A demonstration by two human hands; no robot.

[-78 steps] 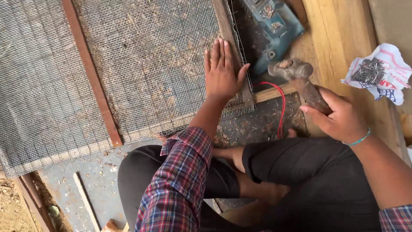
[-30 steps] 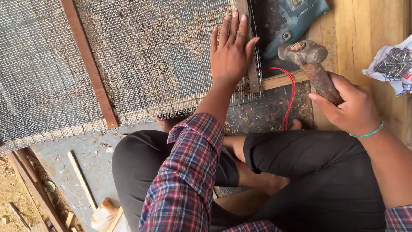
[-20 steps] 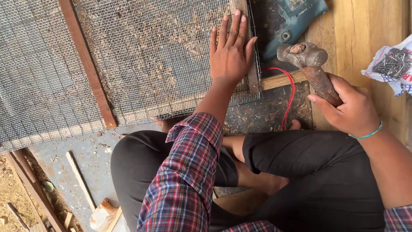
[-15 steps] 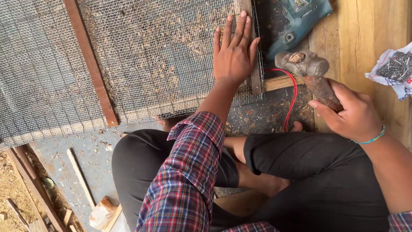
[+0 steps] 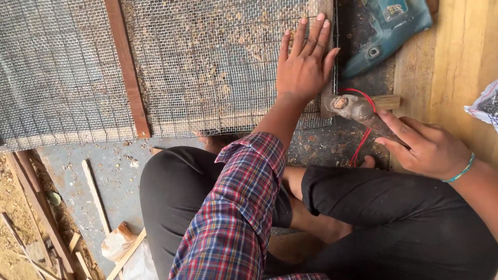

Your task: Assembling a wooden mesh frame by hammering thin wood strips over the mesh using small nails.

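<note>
On the wire mesh [image 5: 207, 67], near its right edge, the left hand [image 5: 303, 67] presses flat with fingers spread, pinning it, while the right hand [image 5: 428, 148] grips a hammer [image 5: 358, 108] whose head sits at the frame's corner

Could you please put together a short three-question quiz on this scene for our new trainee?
1. True or false: the left hand lies flat, fingers spread, on the wire mesh.
2. What does the right hand grip?
A. a saw
B. a hammer
C. a paintbrush
3. Fill in: the blue power tool lies beyond the hammer, near the mesh frame's ______ edge.

Key:
1. True.
2. B; its head sits at the frame's wooden corner.
3. Right.
</note>
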